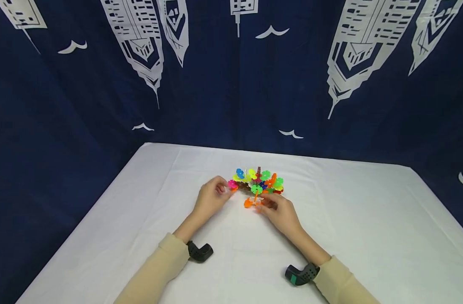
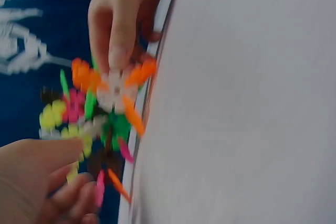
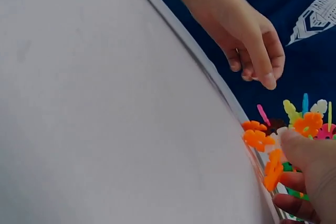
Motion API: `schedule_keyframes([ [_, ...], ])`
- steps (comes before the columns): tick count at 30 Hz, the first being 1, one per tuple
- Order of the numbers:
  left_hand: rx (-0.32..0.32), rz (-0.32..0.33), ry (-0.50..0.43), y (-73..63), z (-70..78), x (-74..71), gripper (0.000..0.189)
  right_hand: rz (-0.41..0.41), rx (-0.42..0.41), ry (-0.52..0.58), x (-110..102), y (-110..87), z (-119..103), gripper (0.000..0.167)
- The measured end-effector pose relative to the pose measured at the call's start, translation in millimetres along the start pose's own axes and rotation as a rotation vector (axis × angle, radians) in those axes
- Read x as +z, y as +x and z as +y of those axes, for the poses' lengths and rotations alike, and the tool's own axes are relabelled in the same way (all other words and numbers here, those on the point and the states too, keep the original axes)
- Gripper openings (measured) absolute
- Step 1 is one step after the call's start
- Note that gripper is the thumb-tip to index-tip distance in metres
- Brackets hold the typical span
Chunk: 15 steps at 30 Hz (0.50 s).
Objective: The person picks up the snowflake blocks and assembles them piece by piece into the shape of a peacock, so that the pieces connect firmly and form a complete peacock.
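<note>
A cluster of interlocking plastic snowflake discs [image 1: 256, 189], in green, orange, yellow, pink, blue, brown and white, is near the table's middle. My right hand [image 1: 280, 210] pinches its near end, where orange discs [image 3: 257, 140] branch from a white disc [image 2: 116, 92]. The thumb lies on the white disc in the right wrist view. My left hand [image 1: 212, 195] is beside the cluster's left end, close to a pink disc [image 1: 232, 184]. Its fingers are loosely bent, and the right wrist view shows a gap between them and the discs. The right fingertips are partly hidden.
A white cloth covers the table [image 1: 201, 274]. Behind it hangs a dark blue curtain [image 1: 231, 93] printed with white buildings and birds. Black camera mounts [image 1: 200, 252] sit on both wrists.
</note>
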<state>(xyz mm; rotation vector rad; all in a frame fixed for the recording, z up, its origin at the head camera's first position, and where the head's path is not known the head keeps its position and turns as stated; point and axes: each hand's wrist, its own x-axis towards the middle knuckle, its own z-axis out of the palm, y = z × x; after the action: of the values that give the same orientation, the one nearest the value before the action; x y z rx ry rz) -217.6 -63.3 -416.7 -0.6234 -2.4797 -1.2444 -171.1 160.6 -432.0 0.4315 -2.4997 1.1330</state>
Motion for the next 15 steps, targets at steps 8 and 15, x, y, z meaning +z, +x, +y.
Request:
schedule_keyframes([
  [8,0.055,-0.422,0.11,-0.8,12.9,29.1,0.048,-0.128,0.001,-0.07,-4,-1.6,7,0.042],
  [15,0.021,-0.355,0.059,-1.0,8.4,32.9,0.033,-0.133,-0.028,-0.062,-2,0.2,7,0.038],
])
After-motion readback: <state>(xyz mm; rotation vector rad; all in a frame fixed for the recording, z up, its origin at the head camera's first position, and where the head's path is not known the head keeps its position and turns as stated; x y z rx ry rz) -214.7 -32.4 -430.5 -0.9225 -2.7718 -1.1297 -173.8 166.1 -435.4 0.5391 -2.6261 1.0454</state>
